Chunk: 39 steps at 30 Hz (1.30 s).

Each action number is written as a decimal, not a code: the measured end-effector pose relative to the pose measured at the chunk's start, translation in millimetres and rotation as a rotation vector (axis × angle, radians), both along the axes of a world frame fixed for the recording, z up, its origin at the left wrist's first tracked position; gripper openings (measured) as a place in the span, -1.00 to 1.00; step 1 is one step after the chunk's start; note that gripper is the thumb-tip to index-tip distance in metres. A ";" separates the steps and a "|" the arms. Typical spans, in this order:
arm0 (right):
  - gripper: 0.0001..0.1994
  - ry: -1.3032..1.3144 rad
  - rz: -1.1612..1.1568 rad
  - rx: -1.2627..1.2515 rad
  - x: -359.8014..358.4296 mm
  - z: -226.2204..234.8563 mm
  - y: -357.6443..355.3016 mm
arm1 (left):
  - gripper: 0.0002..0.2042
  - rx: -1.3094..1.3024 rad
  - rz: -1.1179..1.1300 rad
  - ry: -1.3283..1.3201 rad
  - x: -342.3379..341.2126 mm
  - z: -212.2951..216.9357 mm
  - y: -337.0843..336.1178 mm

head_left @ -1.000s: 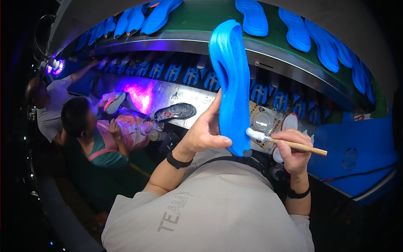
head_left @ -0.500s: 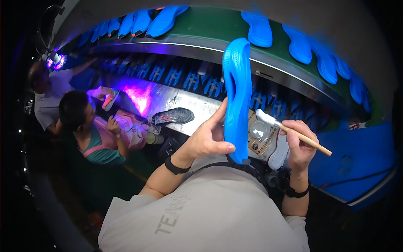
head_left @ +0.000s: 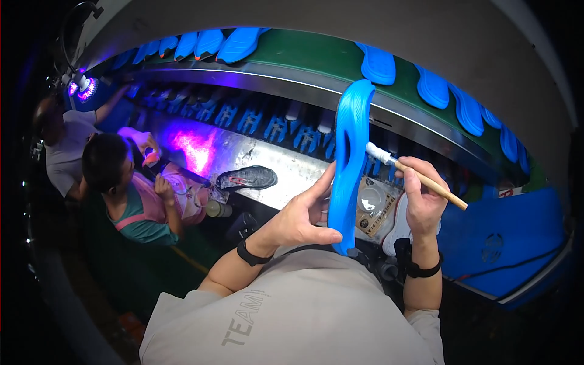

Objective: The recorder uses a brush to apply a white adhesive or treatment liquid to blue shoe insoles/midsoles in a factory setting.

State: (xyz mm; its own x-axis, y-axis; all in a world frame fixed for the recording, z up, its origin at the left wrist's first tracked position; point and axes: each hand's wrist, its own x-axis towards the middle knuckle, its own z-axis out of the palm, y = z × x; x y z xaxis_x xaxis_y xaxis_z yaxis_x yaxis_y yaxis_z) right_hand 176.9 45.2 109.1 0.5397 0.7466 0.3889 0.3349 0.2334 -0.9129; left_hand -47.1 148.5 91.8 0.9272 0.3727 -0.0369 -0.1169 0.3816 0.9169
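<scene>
left hand (head_left: pixel 298 219): fingers grasping blue sole (head_left: pixel 351 176) low
right hand (head_left: pixel 424 198): fingers clenched round brush (head_left: pixel 433 184)
bristles (head_left: pixel 377 151): at sole's right edge
room: gap between hands

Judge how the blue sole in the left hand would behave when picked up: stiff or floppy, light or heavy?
The blue sole is probably fairly stiff: gripped near its lower end, it rises without visibly sagging. It looks light for its size, being foam-like and supported by the left hand alone. Its grooved side may help against slipping.
</scene>
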 end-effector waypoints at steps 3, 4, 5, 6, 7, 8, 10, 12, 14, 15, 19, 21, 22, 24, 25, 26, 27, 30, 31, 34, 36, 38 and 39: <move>-0.83 0.006 -0.052 0.036 -3.4 3.7 4.9 | 0.17 -0.007 -0.009 -0.001 -0.8 1.9 2.8; -0.83 -0.005 -0.073 0.055 -1.9 2.1 5.8 | 0.17 -0.006 -0.011 0.000 -1.1 3.3 3.7; -0.83 -0.004 -0.072 0.057 -1.3 2.6 5.0 | 0.17 -0.004 -0.009 0.007 -1.9 4.6 4.1; -0.83 0.041 -0.079 0.069 -1.2 3.5 3.0 | 0.17 -0.002 -0.007 0.015 -2.6 5.4 4.6; -0.82 0.086 -0.085 0.081 -0.8 3.6 0.6 | 0.17 0.000 -0.006 0.016 -3.0 1.2 5.8; -0.81 0.083 -0.087 0.083 0.5 2.0 -0.9 | 0.16 -0.002 0.013 -0.027 -3.4 -5.7 7.4; -0.81 0.107 -0.102 0.070 3.7 -5.4 -10.2 | 0.15 0.002 0.042 -0.067 -5.8 -16.0 6.6; -0.79 0.131 -0.150 0.047 9.9 -19.8 -23.0 | 0.11 -0.224 0.038 -0.096 -8.4 -18.5 6.7; -0.79 0.118 -0.201 0.008 14.5 -33.9 -40.4 | 0.08 -0.323 -0.027 -0.132 -8.4 -16.9 14.3; -0.79 0.130 -0.223 -0.022 15.1 -38.5 -49.9 | 0.06 -0.437 -0.107 -0.172 -7.9 -16.2 16.4; -0.79 0.135 -0.303 -0.068 12.5 -51.6 -71.7 | 0.01 -0.367 -0.172 -0.241 18.7 13.3 69.6; -0.80 0.130 -0.303 -0.085 7.8 -51.2 -74.4 | -0.15 -0.110 -0.194 -0.433 64.9 39.5 131.1; -0.80 0.133 -0.303 -0.089 6.0 -52.3 -74.0 | -0.26 -0.028 -0.166 -0.516 91.4 55.5 167.7; -0.80 0.130 -0.306 -0.104 4.2 -54.7 -77.0 | -0.39 -0.323 0.123 -0.493 117.3 73.0 185.5; -0.80 0.137 -0.311 -0.111 2.9 -55.2 -78.9 | -0.41 -0.166 0.263 -0.439 118.4 72.0 192.2; -0.80 0.134 -0.316 -0.106 2.2 -56.5 -78.7 | -0.44 -0.006 0.396 -0.382 118.4 69.5 200.1; -0.79 0.131 -0.324 -0.102 0.8 -58.0 -79.2 | -0.47 0.155 0.522 -0.322 116.6 65.5 207.7; -0.79 0.149 -0.371 -0.099 0.3 -62.6 -81.4 | -0.54 0.654 0.880 -0.126 98.5 50.0 233.9; -0.79 0.154 -0.377 -0.105 0.7 -65.3 -85.3 | -0.56 0.825 0.994 -0.057 90.1 44.9 246.0; -0.79 0.183 -0.343 -0.124 4.4 -73.2 -90.3 | -0.57 1.588 1.489 0.825 24.3 16.6 302.2; -0.80 0.188 -0.314 -0.149 4.2 -74.8 -89.4 | -0.54 1.322 1.344 1.189 9.6 22.3 307.9; -0.80 0.182 -0.290 -0.189 4.0 -77.8 -87.6 | -0.56 1.225 1.296 1.261 6.8 23.1 320.4; -0.80 0.175 -0.275 -0.229 3.7 -79.7 -86.7 | -0.58 1.235 1.238 1.249 5.0 20.6 326.2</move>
State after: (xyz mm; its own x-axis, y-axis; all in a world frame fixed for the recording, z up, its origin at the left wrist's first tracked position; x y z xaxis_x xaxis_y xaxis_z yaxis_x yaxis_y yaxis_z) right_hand 180.6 -41.5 29.3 0.7748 0.6220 0.1136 0.1914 -0.0596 -0.9797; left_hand -42.1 474.7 112.4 -0.0572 0.9162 0.3965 0.9329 -0.0924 0.3480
